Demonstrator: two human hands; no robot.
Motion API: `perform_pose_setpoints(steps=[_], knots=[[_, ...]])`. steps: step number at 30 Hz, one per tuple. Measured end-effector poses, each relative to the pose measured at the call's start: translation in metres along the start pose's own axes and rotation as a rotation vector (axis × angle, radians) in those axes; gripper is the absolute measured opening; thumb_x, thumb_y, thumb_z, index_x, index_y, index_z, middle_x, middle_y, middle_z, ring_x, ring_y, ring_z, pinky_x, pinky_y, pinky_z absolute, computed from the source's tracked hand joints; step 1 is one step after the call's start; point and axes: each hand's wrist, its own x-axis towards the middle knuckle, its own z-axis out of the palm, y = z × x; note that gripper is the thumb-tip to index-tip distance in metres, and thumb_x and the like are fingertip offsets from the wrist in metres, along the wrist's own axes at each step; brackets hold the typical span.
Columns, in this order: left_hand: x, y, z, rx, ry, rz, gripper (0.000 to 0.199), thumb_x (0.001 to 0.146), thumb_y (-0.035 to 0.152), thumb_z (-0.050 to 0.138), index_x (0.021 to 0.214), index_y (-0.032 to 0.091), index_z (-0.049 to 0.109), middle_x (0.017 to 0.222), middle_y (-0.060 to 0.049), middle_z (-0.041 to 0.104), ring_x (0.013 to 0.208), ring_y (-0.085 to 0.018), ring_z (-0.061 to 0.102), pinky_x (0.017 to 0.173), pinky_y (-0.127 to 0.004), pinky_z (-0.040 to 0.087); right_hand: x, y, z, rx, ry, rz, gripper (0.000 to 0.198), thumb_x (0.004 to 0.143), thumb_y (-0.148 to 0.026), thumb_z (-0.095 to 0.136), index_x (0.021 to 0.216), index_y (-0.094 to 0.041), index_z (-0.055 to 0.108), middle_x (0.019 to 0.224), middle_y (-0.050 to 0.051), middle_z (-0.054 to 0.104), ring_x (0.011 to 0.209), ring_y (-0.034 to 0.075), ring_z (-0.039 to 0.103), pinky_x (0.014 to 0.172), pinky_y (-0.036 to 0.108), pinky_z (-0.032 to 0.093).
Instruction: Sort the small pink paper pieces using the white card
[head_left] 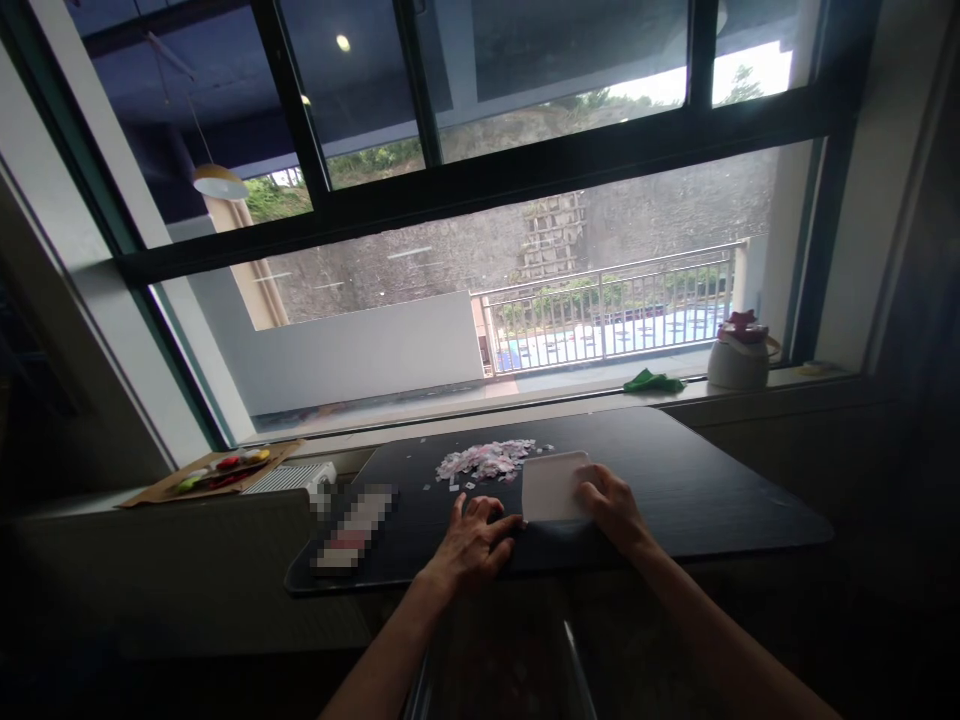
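A pale rectangular card [553, 487] stands tilted over the dark table, its right edge pinched by my right hand [609, 500]. My left hand [478, 540] rests on the tabletop with its fingers apart. The tip of its rightmost finger is at the card's lower left corner, where a tiny white bit shows; I cannot tell whether the two touch. Just beyond my left hand lies a loose heap of small white and pink paper pieces [484, 459], with a few bits scattered around it.
The black table [712, 490] stands against a window sill. A blurred-out flat object [355, 530] lies at its left end. On the sill are a green cloth [654, 382] and a white jug with a red lid [739, 355]. Brown paper with colourful items [225, 468] lies left.
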Motion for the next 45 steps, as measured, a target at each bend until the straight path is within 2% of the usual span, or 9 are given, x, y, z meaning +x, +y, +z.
perform_pose_setpoints(steps=[5,13,18,23,29,35,38,41,45], knots=[[-0.001,0.005,-0.002,0.009,0.075,-0.016,0.031,0.082,0.030,0.049,0.109,0.030,0.063,0.110,-0.005,0.054,0.112,-0.025,0.046,0.110,-0.058,0.011,-0.001,-0.001,-0.001,-0.019,0.084,0.027,0.027,0.066,-0.029,0.044,0.084,-0.019,0.061,0.070,0.002,0.063,0.065,0.019,0.057,0.058,0.029,0.043],[-0.005,0.003,0.001,-0.010,0.203,-0.001,0.015,0.077,0.024,0.055,0.086,0.022,0.067,0.100,-0.006,0.060,0.108,-0.023,0.050,0.111,-0.052,0.013,-0.001,-0.002,-0.001,-0.021,0.059,0.009,0.027,0.066,-0.029,0.044,0.086,-0.018,0.059,0.072,0.003,0.062,0.068,0.020,0.057,0.062,0.030,0.044],[0.014,0.007,-0.007,-0.078,0.080,-0.064,0.023,0.076,0.029,0.058,0.095,0.023,0.067,0.097,-0.006,0.065,0.104,-0.024,0.052,0.109,-0.054,0.015,0.000,-0.001,-0.001,-0.007,0.072,0.014,0.025,0.067,-0.027,0.045,0.085,-0.019,0.060,0.072,0.002,0.062,0.066,0.019,0.057,0.059,0.029,0.044],[0.037,0.012,-0.018,0.007,-0.131,-0.135,0.017,0.073,0.019,0.054,0.078,0.023,0.070,0.085,-0.005,0.068,0.100,-0.026,0.054,0.105,-0.058,0.018,-0.001,0.000,-0.001,0.007,0.058,0.018,0.024,0.067,-0.027,0.045,0.084,-0.019,0.060,0.071,0.002,0.062,0.066,0.019,0.057,0.059,0.029,0.044],[0.043,0.009,-0.018,0.011,-0.156,-0.141,0.012,0.070,0.018,0.056,0.072,0.022,0.068,0.082,-0.004,0.069,0.093,-0.024,0.057,0.103,-0.053,0.027,-0.002,-0.001,-0.001,0.021,0.067,0.009,0.024,0.066,-0.026,0.046,0.083,-0.019,0.061,0.070,0.002,0.061,0.064,0.018,0.056,0.057,0.028,0.044],[0.045,0.009,-0.018,-0.017,-0.063,-0.109,0.013,0.071,0.017,0.055,0.072,0.020,0.068,0.086,-0.006,0.069,0.098,-0.024,0.056,0.106,-0.053,0.021,-0.002,-0.002,-0.001,0.019,0.047,0.013,0.024,0.067,-0.026,0.045,0.084,-0.018,0.059,0.070,0.002,0.061,0.063,0.018,0.056,0.055,0.027,0.044],[0.046,0.006,-0.018,-0.110,0.043,-0.184,0.013,0.070,0.017,0.054,0.070,0.020,0.067,0.080,-0.004,0.069,0.090,-0.021,0.060,0.103,-0.046,0.030,-0.002,-0.001,0.000,0.020,0.053,0.010,0.024,0.067,-0.026,0.045,0.084,-0.019,0.060,0.071,0.003,0.061,0.065,0.018,0.056,0.055,0.027,0.044],[0.043,0.000,-0.017,-0.246,0.133,-0.244,0.012,0.069,0.019,0.055,0.070,0.019,0.067,0.076,-0.002,0.069,0.080,-0.017,0.062,0.088,-0.034,0.044,-0.001,0.001,0.001,0.031,0.069,-0.001,0.025,0.066,-0.026,0.046,0.084,-0.019,0.060,0.070,0.002,0.061,0.064,0.018,0.055,0.056,0.027,0.044],[0.038,-0.008,-0.013,-0.474,0.178,-0.302,0.014,0.070,0.024,0.056,0.073,0.015,0.067,0.072,-0.002,0.069,0.069,-0.015,0.063,0.067,-0.025,0.050,-0.001,0.001,0.001,0.032,0.070,-0.008,0.023,0.066,-0.026,0.046,0.083,-0.018,0.060,0.069,0.001,0.060,0.063,0.018,0.055,0.056,0.028,0.043]])
